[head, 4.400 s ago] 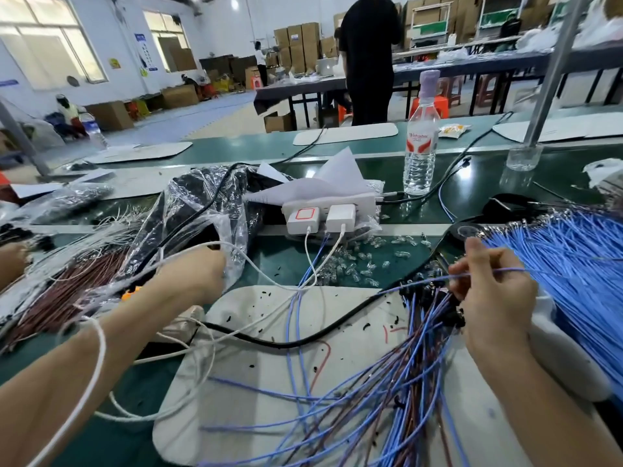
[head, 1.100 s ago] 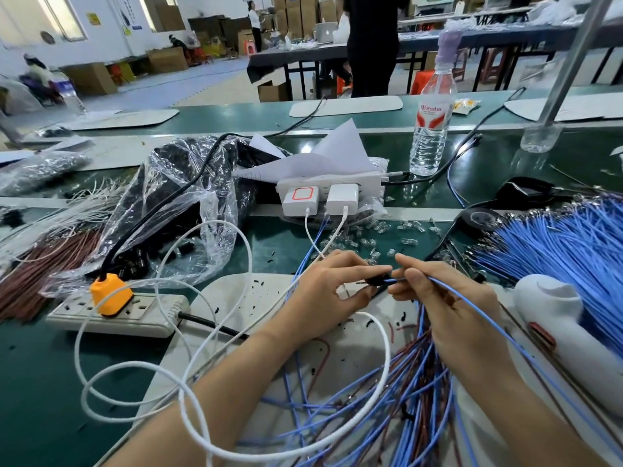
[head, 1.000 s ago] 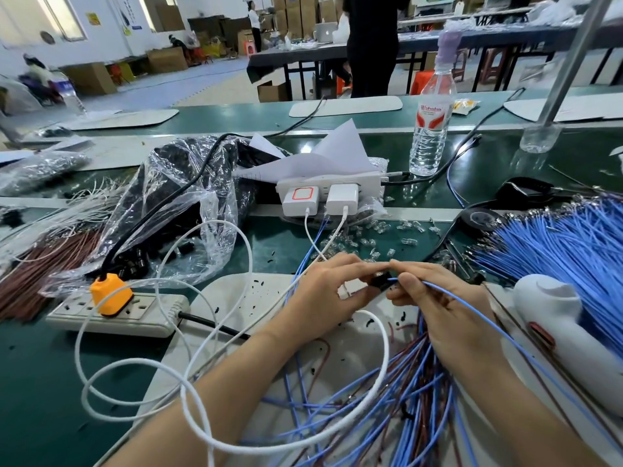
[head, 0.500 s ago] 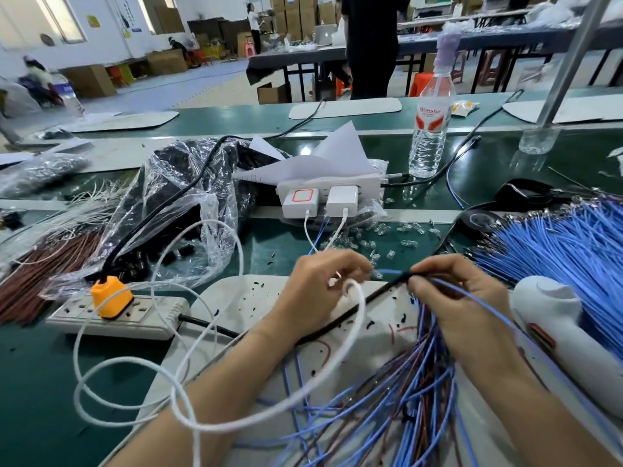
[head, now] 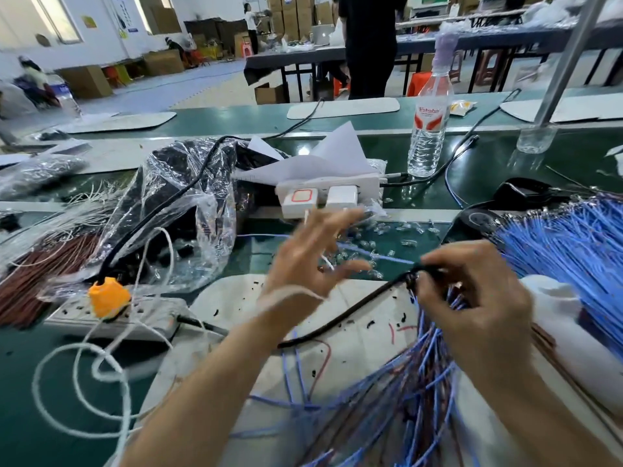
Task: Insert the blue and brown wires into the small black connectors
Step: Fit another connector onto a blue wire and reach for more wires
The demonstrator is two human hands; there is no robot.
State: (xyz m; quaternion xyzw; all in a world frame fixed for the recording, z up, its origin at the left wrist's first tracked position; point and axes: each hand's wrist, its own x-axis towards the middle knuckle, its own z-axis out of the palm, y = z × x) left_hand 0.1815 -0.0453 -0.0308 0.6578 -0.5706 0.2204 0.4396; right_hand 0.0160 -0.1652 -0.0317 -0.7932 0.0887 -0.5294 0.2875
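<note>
Brown wires (head: pixel 37 267) lie far left on the worktop (head: pixel 488 173). The left hand (head: pixel 303 264) hovers, blurred, fingers spread and holding nothing. The right hand (head: pixel 478 298) has its fingers pinching a small black connector (head: pixel 412 277) above a mixed bundle (head: pixel 397 382). Blue wires (head: pixel 556 251) fan out on the right.

Two bare hands: left hand (head: pixel 310 261), right hand (head: pixel 472 298). Both forearms are bare down to the lower frame edge. The left hand is blurred, finer detail unreadable.

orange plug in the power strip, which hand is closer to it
Left. The left hand hovers open to the right of the orange plug; the right hand is farther right, pinching the wire bundle.
</note>
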